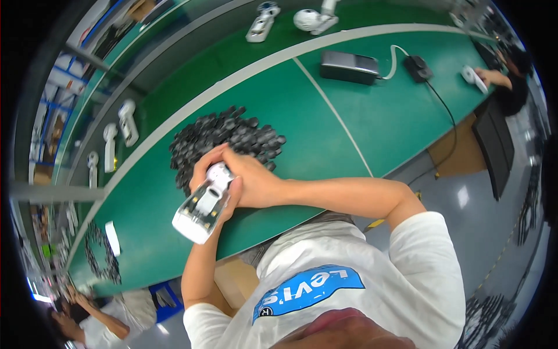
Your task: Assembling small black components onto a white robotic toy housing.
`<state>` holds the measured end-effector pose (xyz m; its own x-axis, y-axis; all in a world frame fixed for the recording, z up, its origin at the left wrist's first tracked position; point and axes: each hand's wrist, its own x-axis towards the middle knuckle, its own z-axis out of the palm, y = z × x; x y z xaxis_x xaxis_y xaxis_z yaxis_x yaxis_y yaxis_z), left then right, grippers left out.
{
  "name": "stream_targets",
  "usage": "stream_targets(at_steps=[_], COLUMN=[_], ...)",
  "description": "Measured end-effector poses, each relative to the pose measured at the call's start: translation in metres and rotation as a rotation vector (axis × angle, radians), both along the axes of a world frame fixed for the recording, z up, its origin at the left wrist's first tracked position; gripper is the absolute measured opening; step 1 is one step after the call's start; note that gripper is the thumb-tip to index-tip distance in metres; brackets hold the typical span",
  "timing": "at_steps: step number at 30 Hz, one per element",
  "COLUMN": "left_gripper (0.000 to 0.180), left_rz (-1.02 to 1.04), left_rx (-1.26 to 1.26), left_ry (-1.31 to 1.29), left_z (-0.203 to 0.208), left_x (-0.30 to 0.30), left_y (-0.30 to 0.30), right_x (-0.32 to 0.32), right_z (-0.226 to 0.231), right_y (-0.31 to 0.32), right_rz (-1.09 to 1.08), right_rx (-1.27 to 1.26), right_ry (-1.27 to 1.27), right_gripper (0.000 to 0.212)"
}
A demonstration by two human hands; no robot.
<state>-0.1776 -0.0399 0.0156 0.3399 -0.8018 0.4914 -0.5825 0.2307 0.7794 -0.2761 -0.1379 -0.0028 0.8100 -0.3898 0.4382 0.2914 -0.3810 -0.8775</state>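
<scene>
Hands, two, bare: left (230, 205) wrapped around a white plastic device (200, 225), right (256, 182) closed about its upper end; finger overlap partly hidden. Device: elongated, smooth, rounded shell, tilted, recessed face with small gold-toned spots; held above the near edge of a dark heap of small, roundish pieces (224, 131). Worktop (314, 145): flat, green. Beyond, right: grey box (349, 67), glossy, round-edged, with pale cable (395, 52).
</scene>
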Motion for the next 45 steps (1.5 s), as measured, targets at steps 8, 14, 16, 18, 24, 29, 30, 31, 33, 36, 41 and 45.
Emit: stream_targets(at_steps=[8, 14, 16, 18, 24, 29, 30, 31, 33, 36, 41, 45], left_gripper=[0.046, 0.041, 0.039, 0.039, 0.044, 0.050, 0.052, 0.054, 0.056, 0.053, 0.052, 0.052], left_rz=[-0.071, -0.007, 0.006, 0.006, -0.037, -0.089, -0.119, -0.150, -0.185, -0.152, -0.092, -0.079], left_rx=[-0.109, -0.120, -0.088, -0.092, -0.131, -0.153, -0.115, -0.072, -0.021, 0.026, 0.024, -0.055], left_ry=[-0.140, -0.161, -0.185, -0.187, -0.211, 0.013, -0.058, -0.122, -0.183, -0.135, -0.191, -0.239], left_z=[0.009, 0.010, 0.010, 0.008, 0.007, 0.017, 0.014, 0.011, 0.006, 0.006, 0.008, 0.014], left_x=[-0.005, -0.010, -0.011, -0.011, -0.004, -0.003, 0.004, 0.009, 0.009, 0.006, -0.001, -0.008], left_y=[-0.005, 0.001, 0.003, 0.004, 0.002, -0.013, -0.013, -0.011, -0.004, -0.003, 0.001, 0.001], right_x=[-0.008, -0.010, -0.012, -0.014, -0.013, -0.012, -0.011, -0.013, -0.015, -0.014, -0.017, -0.023], right_z=[0.014, 0.014, 0.012, 0.008, 0.013, 0.013, 0.013, 0.011, 0.008, 0.004, 0.006, 0.011], right_y=[-0.005, -0.005, -0.005, -0.005, -0.001, -0.002, -0.003, -0.003, 0.000, -0.002, -0.003, -0.003], right_rz=[0.049, 0.141, 0.157, 0.162, 0.132, 0.044, 0.053, 0.060, 0.066, 0.081, 0.125, 0.100], right_rx=[0.086, 0.055, 0.065, 0.058, -0.016, 0.072, 0.039, 0.011, -0.008, -0.024, 0.043, 0.016], right_ry=[0.122, 0.155, 0.142, 0.122, 0.154, 0.090, 0.112, 0.141, 0.170, 0.162, 0.195, 0.166], right_gripper=[0.054, 0.052, 0.052, 0.050, 0.054, 0.055, 0.055, 0.054, 0.054, 0.059, 0.058, 0.058])
